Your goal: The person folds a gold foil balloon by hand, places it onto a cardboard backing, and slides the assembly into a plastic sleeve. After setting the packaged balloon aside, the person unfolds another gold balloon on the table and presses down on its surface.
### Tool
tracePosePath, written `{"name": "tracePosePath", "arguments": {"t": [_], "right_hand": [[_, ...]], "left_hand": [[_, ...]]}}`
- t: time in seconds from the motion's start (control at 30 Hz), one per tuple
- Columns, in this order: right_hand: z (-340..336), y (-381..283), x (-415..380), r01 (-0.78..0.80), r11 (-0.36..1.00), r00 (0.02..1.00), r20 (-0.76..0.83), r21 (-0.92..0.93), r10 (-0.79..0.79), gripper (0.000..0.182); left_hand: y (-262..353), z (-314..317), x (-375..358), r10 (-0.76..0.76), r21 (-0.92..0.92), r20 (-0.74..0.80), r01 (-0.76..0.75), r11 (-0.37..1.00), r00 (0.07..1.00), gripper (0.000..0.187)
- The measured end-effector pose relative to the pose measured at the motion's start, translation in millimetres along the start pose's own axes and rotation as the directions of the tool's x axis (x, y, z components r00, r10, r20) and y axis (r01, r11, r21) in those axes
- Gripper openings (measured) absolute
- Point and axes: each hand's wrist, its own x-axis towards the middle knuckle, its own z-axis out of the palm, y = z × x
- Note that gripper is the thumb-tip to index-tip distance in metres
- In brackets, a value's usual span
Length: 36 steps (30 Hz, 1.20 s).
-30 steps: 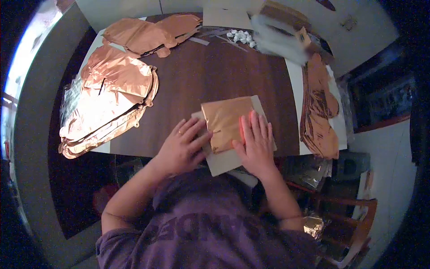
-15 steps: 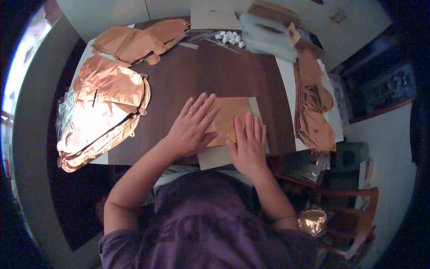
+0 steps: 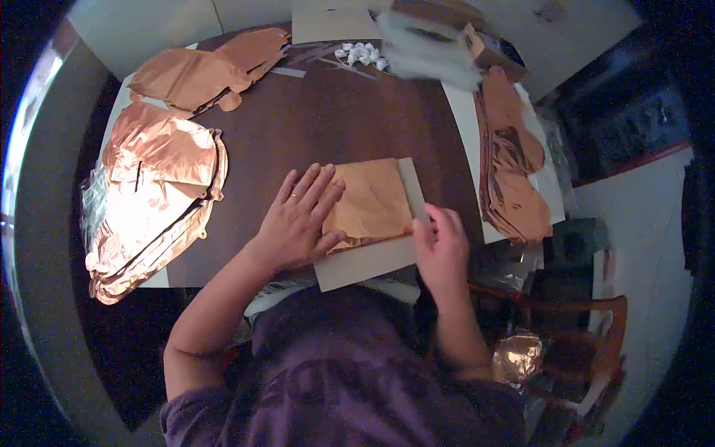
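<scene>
A folded copper-coloured foil sheet (image 3: 370,197) lies flat on a pale cardboard rectangle (image 3: 365,262) at the table's front edge. My left hand (image 3: 298,216), with a ring on one finger, is spread flat over the left side of the foil, thumb toward its lower left corner. My right hand (image 3: 441,242) is at the right edge of the cardboard, beside the foil's lower right corner. Its fingers are curled in toward the thumb and slightly blurred; I cannot tell what is between them.
Large copper foil shapes lie in stacks at the left (image 3: 160,160), back left (image 3: 190,74) and right (image 3: 514,164) of the brown table (image 3: 298,119). White knotted bits (image 3: 363,55), clear strips and a translucent plastic bundle (image 3: 428,52) lie at the back. A wooden chair (image 3: 614,328) stands at right.
My right hand has lifted off the foil and moved right to the cardboard's edge, its fingers curling. My left hand stays flat on the foil. The whole view has shifted slightly.
</scene>
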Motion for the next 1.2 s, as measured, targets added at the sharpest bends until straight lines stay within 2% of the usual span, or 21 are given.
{"name": "tracePosePath", "arguments": {"t": [0.1, 0.13, 0.23, 0.33, 0.43, 0.53, 0.63, 0.73, 0.83, 0.93, 1.03, 1.13, 1.2], "right_hand": [[-30, -14, 22, -0.133, 0.991, 0.958, 0.257, 0.008, 0.127, 0.032], [-26, -4, 27, -0.036, 0.994, 0.973, 0.225, -0.102, 0.058, 0.034], [-34, 1, 48, -0.017, 0.982, 0.895, 0.434, -0.189, 0.099, 0.037], [-41, -15, 64, -0.234, 0.953, 0.706, 0.64, -0.194, 0.303, 0.033], [-39, -15, 69, -0.36, 0.926, 0.625, 0.708, -0.114, 0.33, 0.033], [-32, 3, 65, -0.537, 0.834, 0.646, 0.698, 0.128, 0.309, 0.027], [-27, 6, 61, -0.595, 0.767, 0.678, 0.663, 0.239, 0.319, 0.024], [-27, -4, 54, -0.691, 0.659, 0.641, 0.672, 0.297, 0.37, 0.026], [-20, -2, 51, -0.74, 0.619, 0.559, 0.752, 0.262, 0.35, 0.023], [-14, -5, 51, -0.739, 0.644, 0.542, 0.741, 0.196, 0.396, 0.022], [-18, -7, 55, -0.687, 0.71, 0.572, 0.715, 0.151, 0.401, 0.02], [-17, 0, 59, -0.617, 0.784, 0.56, 0.736, 0.062, 0.382, 0.019], [-19, -4, 57, -0.555, 0.83, 0.59, 0.73, 0.056, 0.345, 0.02]], "left_hand": [[-1, -1, 0, -0.004, -0.013, 0.021, 0.004, 1.0, 1.0, 0.073], [-1, -1, 0, -0.004, -0.017, 0.029, 0.004, 1.0, 1.0, 0.073], [0, -2, 0, -0.01, 0.009, 0.048, 0.01, 1.0, 0.999, 0.073], [1, -3, -1, -0.006, 0.009, 0.028, 0.005, 1.0, 1.0, 0.073], [-1, -1, 0, -0.012, -0.006, 0.044, 0.012, 1.0, 0.999, 0.073], [-1, -2, -1, -0.014, -0.019, 0.038, 0.014, 1.0, 0.999, 0.073], [-1, 1, -2, -0.009, -0.024, 0.005, 0.009, 1.0, 1.0, 0.073], [-1, -1, -1, -0.01, -0.014, 0.017, 0.011, 1.0, 1.0, 0.073], [-1, 0, -1, -0.005, -0.002, 0.021, 0.005, 1.0, 1.0, 0.073], [-2, -2, -2, 0.003, -0.028, 0.015, -0.002, 1.0, 1.0, 0.074], [-3, -2, -3, 0.027, -0.03, 0.014, -0.026, 0.999, 1.0, 0.077], [-4, -2, -3, 0.041, -0.053, 0.01, -0.04, 0.998, 0.999, 0.08], [-4, -6, -2, 0.033, -0.075, 0.04, -0.029, 0.997, 0.999, 0.08]]}}
